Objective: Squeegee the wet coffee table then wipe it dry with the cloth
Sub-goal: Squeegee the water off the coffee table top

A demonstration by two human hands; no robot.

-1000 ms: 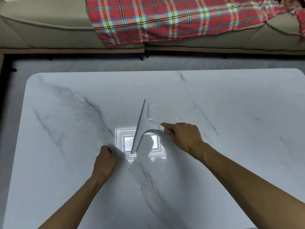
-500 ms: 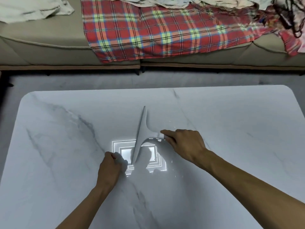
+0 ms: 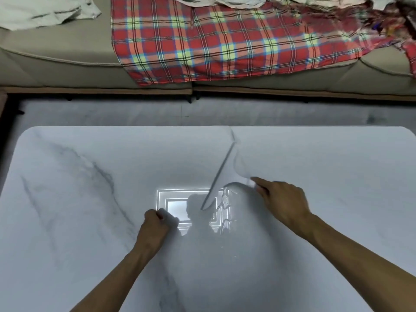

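Observation:
A white marble coffee table (image 3: 78, 199) fills the lower view. My right hand (image 3: 281, 199) grips the handle of a pale grey squeegee (image 3: 221, 174), whose long blade lies diagonally on the tabletop, tip toward the far edge. Streaks of water (image 3: 225, 199) glisten just right of the blade's near end, over a bright reflection of a ceiling light. My left hand (image 3: 155, 228) rests as a closed fist on the table left of that reflection; nothing shows inside it. No wiping cloth is visible on the table.
A beige sofa (image 3: 67, 68) runs along the far side, with a red plaid blanket (image 3: 213, 41) and white fabric (image 3: 40, 12) lying on it. A strip of grey floor (image 3: 112, 113) separates sofa and table.
The squeegee and my right hand have shifted right and farther away across the table. The camera tilted up, showing more sofa. My left fist stayed near the reflection.

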